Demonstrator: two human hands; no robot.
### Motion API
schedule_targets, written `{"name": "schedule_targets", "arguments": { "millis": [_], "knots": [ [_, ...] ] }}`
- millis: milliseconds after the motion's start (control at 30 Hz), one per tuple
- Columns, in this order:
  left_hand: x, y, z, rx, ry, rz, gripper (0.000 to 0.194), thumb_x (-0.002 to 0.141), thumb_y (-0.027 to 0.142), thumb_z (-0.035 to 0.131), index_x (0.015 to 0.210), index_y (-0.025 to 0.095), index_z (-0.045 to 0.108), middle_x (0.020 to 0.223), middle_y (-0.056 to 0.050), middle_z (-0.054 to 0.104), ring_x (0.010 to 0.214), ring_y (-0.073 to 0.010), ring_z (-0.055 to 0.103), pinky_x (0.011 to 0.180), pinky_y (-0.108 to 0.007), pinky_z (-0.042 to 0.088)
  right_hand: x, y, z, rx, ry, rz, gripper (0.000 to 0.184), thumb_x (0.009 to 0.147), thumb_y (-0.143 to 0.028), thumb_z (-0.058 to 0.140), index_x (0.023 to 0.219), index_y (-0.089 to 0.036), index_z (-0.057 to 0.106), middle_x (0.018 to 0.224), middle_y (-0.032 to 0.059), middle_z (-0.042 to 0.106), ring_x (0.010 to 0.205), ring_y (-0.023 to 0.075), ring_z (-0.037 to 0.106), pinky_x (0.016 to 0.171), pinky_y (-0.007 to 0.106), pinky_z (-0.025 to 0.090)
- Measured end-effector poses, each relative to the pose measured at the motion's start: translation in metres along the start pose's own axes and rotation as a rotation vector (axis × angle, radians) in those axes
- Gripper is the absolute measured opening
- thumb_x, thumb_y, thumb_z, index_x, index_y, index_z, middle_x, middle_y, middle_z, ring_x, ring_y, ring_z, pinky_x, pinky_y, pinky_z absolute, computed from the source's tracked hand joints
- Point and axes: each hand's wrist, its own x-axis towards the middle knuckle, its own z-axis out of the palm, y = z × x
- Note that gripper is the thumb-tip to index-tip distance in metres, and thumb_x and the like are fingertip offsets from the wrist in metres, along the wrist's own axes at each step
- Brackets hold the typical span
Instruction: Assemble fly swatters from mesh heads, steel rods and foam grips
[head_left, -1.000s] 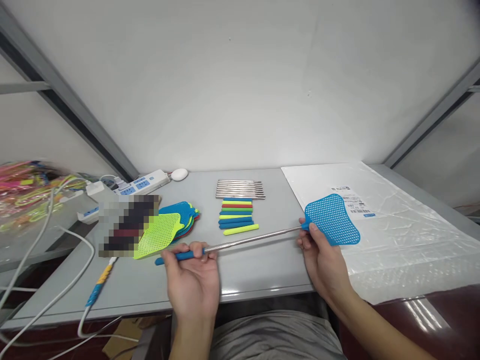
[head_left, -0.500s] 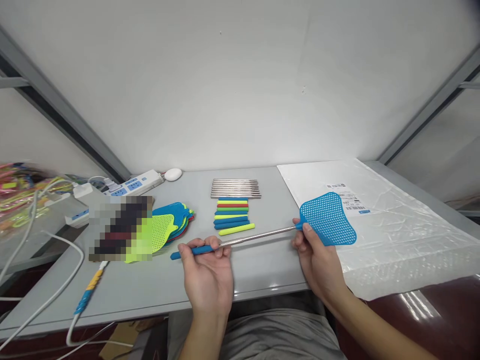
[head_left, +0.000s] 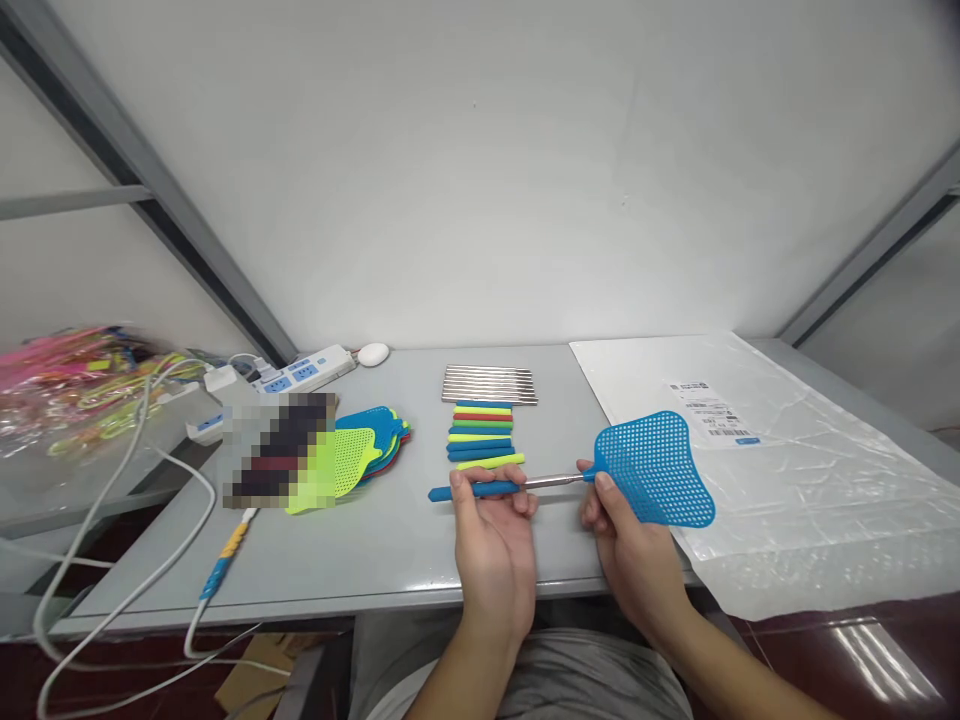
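I hold a blue fly swatter (head_left: 652,468) above the grey table (head_left: 390,550). My left hand (head_left: 491,525) is closed around its blue handle grip (head_left: 472,490). My right hand (head_left: 622,525) pinches the neck where the mesh head meets the short metal rod (head_left: 555,480). The rod between my hands is collapsed to a short length. The mesh head hangs over the edge of a clear plastic bag (head_left: 780,470).
Behind my hands lie a row of coloured handle grips (head_left: 482,433) and a stack of metal rods (head_left: 489,384). A pile of swatter heads (head_left: 360,455) is at the left, beside a blurred patch. A power strip (head_left: 300,370), white cables (head_left: 135,570) and a bag of coloured items (head_left: 67,385) sit farther left.
My left hand has pushed the handle toward the right hand, so the telescopic rod has shortened a lot. The right hand and swatter head stayed nearly in place.
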Motion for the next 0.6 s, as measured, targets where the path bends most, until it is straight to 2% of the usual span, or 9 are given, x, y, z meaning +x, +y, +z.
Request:
{"name": "schedule_targets", "arguments": {
  "millis": [100,200,267,333,400,467,600],
  "knots": [
    [0.005,0.003,-0.007,0.047,-0.024,-0.030,0.031,0.094,0.053,0.050,0.085,0.024,0.056,0.086,-0.003,0.064,0.062,-0.0122,0.049,0.060,-0.027,0.041,0.006,-0.002,0.001,0.072,-0.009,0.023,0.025,0.078,-0.043,0.076,0.089,-0.021,0.072,0.062,-0.0022,0.058,0.056,0.0132,0.049,0.059,0.030,0.042],
    [0.007,0.014,-0.022,0.135,-0.142,-0.079,0.029,0.093,0.050,0.054,0.089,0.022,0.063,0.098,-0.006,0.063,0.069,-0.0130,0.051,0.063,-0.027,0.043,0.013,-0.004,0.000,0.191,-0.037,0.060,0.021,0.077,-0.038,0.077,0.089,-0.022,0.071,0.080,0.0008,0.067,0.055,0.0096,0.043,0.055,0.028,0.042],
    [0.007,0.027,-0.035,0.256,-0.249,-0.099,0.031,0.091,0.050,0.057,0.097,0.021,0.066,0.095,-0.006,0.061,0.074,-0.0149,0.052,0.066,-0.028,0.044,0.015,-0.004,-0.001,0.244,-0.047,0.066,0.018,0.078,-0.034,0.078,0.091,-0.024,0.070,0.096,0.0024,0.069,0.057,0.0087,0.043,0.056,0.027,0.043],
    [0.006,0.044,-0.050,0.418,-0.320,-0.092,0.033,0.090,0.048,0.060,0.107,0.021,0.065,0.082,-0.003,0.058,0.072,-0.0146,0.051,0.068,-0.028,0.043,0.016,-0.003,-0.003,0.266,-0.052,0.071,0.017,0.079,-0.031,0.077,0.093,-0.025,0.069,0.104,0.0035,0.069,0.059,0.0086,0.044,0.057,0.026,0.044],
    [0.007,0.060,-0.064,0.610,-0.332,-0.080,0.030,0.090,0.044,0.063,0.110,0.022,0.064,0.074,0.000,0.054,0.069,-0.0134,0.050,0.068,-0.025,0.040,0.016,-0.001,-0.003,0.270,-0.055,0.086,0.015,0.080,-0.030,0.076,0.092,-0.024,0.069,0.103,0.0044,0.069,0.060,0.0086,0.045,0.058,0.026,0.045],
    [0.009,0.070,-0.071,0.822,-0.337,-0.041,0.027,0.087,0.042,0.068,0.105,0.022,0.065,0.077,-0.001,0.057,0.068,-0.0127,0.050,0.066,-0.024,0.039,0.016,0.000,-0.004,0.273,-0.052,0.094,0.015,0.081,-0.029,0.076,0.093,-0.023,0.068,0.102,0.0045,0.069,0.060,0.0083,0.045,0.058,0.025,0.045],
    [0.007,0.072,-0.070,1.076,-0.335,0.029,0.027,0.082,0.043,0.071,0.098,0.022,0.066,0.087,-0.003,0.063,0.072,-0.0147,0.053,0.066,-0.024,0.041,0.017,-0.001,-0.004,0.289,-0.044,0.095,0.016,0.081,-0.030,0.076,0.093,-0.023,0.068,0.097,0.0025,0.068,0.058,0.0074,0.044,0.056,0.024,0.045]
  ]
}}
